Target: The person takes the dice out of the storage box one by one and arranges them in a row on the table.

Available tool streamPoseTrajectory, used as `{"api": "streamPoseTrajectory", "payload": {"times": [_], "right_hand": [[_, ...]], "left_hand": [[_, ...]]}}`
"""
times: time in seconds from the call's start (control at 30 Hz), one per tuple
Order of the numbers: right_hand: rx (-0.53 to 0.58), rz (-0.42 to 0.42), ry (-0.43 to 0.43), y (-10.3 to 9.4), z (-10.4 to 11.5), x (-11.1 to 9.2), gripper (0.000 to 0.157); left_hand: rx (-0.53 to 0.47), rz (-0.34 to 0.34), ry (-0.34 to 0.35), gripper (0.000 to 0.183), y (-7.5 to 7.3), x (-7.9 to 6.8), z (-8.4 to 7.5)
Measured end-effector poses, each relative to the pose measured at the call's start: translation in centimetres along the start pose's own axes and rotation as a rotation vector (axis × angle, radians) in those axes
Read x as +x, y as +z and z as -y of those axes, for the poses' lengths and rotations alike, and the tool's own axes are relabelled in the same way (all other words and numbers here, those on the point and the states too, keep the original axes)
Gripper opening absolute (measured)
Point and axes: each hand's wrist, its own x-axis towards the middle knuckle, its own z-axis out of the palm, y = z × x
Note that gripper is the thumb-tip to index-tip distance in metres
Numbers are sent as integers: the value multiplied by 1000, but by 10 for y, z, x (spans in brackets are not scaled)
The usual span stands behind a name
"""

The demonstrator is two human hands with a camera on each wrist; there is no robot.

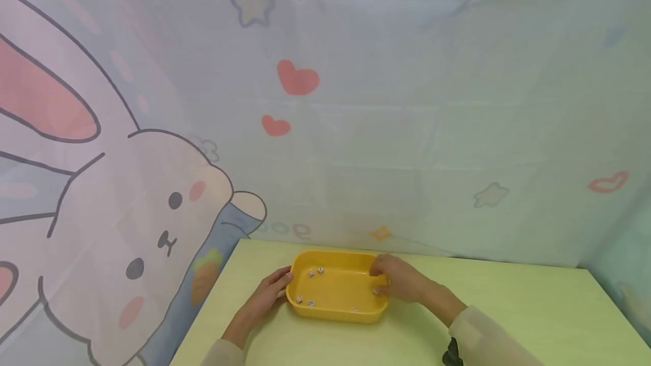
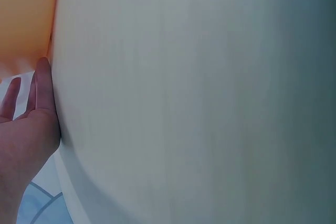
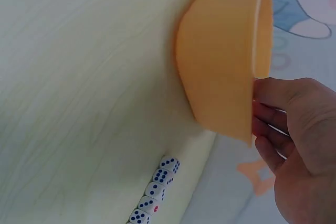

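Observation:
A yellow tray [image 1: 338, 316] rests on the table with several small white dice [image 1: 299, 299] scattered over its floor. At its left end my left hand [image 1: 267, 292] touches the outside wall and rim with fairly straight fingers; in the left wrist view that hand [image 2: 31, 124] lies along the tabletop at the tray's edge. My right hand [image 1: 402, 278] reaches over the right rim into the tray, fingers apart, close to one die [image 1: 376, 291]. In the right wrist view, the rim hides the right hand's [image 3: 302, 129] fingertips.
Outside the tray, a row of white dice [image 3: 155, 190] with blue pips stands on the table in the right wrist view. The pale yellow-green table [image 1: 508, 309] extends to the right. Behind it hangs a printed cloth [image 1: 381, 157] with a rabbit, hearts and stars.

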Motion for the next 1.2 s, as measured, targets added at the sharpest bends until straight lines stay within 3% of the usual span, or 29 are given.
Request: {"api": "streamPoseTrajectory", "payload": {"times": [0.2,0.4,0.67,0.9,1.2], "right_hand": [[-90,79,-64,3,-2,11,21],[-93,146,-35,7,0,19,14],[-124,223,-19,9,6,28,21],[-270,247,72,15,21,24,28],[-327,253,128,22,45,16,35]], "left_hand": [[5,-2,3,66,2,2,-2],[-7,4,9,65,1,3,-2],[-13,-12,0,62,3,1,-3],[-19,31,7,61,1,-4,-6],[-19,78,1,64,-3,-15,-5]]}}
